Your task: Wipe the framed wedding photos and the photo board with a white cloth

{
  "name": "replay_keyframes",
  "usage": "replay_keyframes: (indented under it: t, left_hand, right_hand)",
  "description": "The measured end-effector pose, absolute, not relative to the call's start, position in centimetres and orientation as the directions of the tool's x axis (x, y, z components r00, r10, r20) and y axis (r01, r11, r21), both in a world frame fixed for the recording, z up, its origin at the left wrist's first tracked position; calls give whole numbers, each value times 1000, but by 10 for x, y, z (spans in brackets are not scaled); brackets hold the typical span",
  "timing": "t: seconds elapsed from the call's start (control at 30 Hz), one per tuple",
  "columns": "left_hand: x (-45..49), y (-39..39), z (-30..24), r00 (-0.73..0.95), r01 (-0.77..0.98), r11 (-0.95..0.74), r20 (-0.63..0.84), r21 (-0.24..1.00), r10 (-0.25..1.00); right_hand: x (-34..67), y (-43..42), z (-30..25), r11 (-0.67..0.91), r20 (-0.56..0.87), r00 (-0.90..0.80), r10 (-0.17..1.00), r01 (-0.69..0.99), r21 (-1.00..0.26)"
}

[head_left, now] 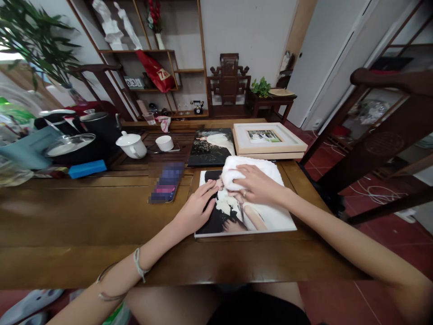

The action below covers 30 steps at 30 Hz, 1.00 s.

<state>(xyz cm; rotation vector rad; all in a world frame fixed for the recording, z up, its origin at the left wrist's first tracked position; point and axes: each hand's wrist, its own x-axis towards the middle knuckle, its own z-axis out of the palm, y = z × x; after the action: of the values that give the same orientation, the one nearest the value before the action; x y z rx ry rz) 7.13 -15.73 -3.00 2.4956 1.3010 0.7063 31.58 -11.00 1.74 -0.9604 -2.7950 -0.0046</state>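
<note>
A large photo print (270, 216) lies flat on the wooden table (84, 216) in front of me. My left hand (198, 207) rests on its left edge with fingers stretched out flat, holding nothing. My right hand (257, 185) presses down on a bunched white cloth (233, 174) that sits on the upper part of the print, fingers curled over the cloth. A ring shows on one finger of that hand.
A second dark photo print (211, 146) and a pale framed picture (267, 140) lie behind. A phone (165, 183) lies to the left. White teapot (131, 145), cup (164, 142), kettles and a blue box (87, 169) stand at the left. A dark wooden chair (382, 135) stands right.
</note>
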Motion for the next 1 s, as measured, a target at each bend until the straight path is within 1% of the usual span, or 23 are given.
replay_keyframes:
  t: [0.13,0.23,0.3,0.4,0.5,0.7,0.83,1.0]
  left_hand:
    - [71,-156,-30,502,688,-588,307,424,809]
    - [71,-156,-28,507,688,-585,293,430,811]
    - [70,-156,-27,509,691,-580,280,431,814]
    - [70,-157,-27,505,693,-578,281,431,816]
    - [69,-157,-28,509,694,-581,281,425,814]
    - [70,-157,-29,508,695,-588,296,413,809]
    - [71,-158,-28,499,706,-575,286,413,818]
    - [71,-158,-28,488,712,-564,283,418,826]
  right_hand:
    - [307,-149,22,847,75,-844,531,527,-67]
    - [302,-191,28,877,6,-880,474,472,-96]
    - [298,-216,29,899,-2,-906,424,421,-121]
    - [293,-236,27,918,40,-924,379,371,-141]
    - [294,-227,25,905,47,-913,404,392,-163]
    - [312,-159,26,835,95,-832,546,531,-146]
    - [323,-117,26,827,142,-816,561,545,-135]
    - [324,-98,25,823,207,-798,566,538,-181]
